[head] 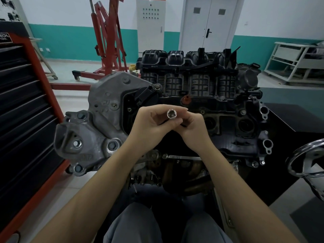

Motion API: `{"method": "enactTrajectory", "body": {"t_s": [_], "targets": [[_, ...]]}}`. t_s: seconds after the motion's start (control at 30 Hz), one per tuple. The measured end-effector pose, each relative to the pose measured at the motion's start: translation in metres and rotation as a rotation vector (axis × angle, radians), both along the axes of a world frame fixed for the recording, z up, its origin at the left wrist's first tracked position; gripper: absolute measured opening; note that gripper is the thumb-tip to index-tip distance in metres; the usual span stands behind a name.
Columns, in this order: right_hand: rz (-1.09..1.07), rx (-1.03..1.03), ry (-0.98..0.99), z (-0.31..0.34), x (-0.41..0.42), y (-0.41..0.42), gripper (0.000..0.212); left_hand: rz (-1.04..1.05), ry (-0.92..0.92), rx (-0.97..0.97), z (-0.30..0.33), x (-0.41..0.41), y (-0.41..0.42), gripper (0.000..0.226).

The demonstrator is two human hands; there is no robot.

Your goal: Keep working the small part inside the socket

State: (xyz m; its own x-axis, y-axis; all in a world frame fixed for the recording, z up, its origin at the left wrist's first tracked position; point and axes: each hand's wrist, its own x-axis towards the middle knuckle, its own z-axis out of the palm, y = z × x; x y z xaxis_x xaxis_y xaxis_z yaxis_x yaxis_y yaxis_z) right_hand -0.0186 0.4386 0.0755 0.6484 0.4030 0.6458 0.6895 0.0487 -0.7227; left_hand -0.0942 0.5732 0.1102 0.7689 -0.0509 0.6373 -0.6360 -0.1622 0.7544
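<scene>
My left hand [152,123] pinches a shiny chrome socket [171,114] between thumb and fingers, its open hex end facing me. My right hand [194,126] is curled around a dark tool handle just behind the socket, mostly hidden by the fingers. Both hands meet above the middle of an engine [228,109] on a stand. The grey cast timing cover [98,123] with several bolts lies to the left of my hands. The black ribbed intake manifold [187,72] sits beyond them.
A red and black tool cabinet [26,111] stands at the left. A red engine hoist [108,41] is behind, near a grey electrical cabinet [150,23] and a double door [208,21]. A chrome handwheel [308,160] is at the right; a white rack [296,62] stands far right.
</scene>
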Motion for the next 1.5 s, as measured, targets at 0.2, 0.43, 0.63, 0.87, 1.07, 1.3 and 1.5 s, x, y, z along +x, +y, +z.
{"method": "enactTrajectory", "body": {"t_s": [0.2,0.43,0.63,0.87,1.07,1.3,1.5], "targets": [[-0.012,0.046,0.01,-0.0004,0.0018,0.0013,0.022,0.107,-0.029,0.009,-0.0003,-0.0012,-0.0022,0.022],[-0.028,0.031,0.026,0.0007,0.0016,0.0007,0.025,-0.028,0.018,-0.054,0.0004,-0.0014,0.0003,0.028],[-0.003,0.012,-0.01,-0.0007,0.0026,-0.0005,0.024,0.075,-0.019,-0.022,0.0008,0.0007,-0.0025,0.024],[-0.051,0.066,0.031,-0.0011,0.0036,0.0,0.019,0.045,-0.006,0.005,0.0017,0.0012,-0.0018,0.025],[0.029,0.036,0.02,-0.0011,0.0033,-0.0041,0.029,0.04,-0.004,-0.03,-0.0012,0.0031,-0.0009,0.024],[-0.036,0.056,0.041,-0.0009,0.0016,-0.002,0.018,0.115,-0.048,0.02,-0.0023,0.0033,-0.0042,0.022],[0.035,0.044,0.015,0.0007,-0.0021,-0.0015,0.034,-0.015,-0.025,0.013,-0.0024,0.0031,-0.0005,0.02]]}}
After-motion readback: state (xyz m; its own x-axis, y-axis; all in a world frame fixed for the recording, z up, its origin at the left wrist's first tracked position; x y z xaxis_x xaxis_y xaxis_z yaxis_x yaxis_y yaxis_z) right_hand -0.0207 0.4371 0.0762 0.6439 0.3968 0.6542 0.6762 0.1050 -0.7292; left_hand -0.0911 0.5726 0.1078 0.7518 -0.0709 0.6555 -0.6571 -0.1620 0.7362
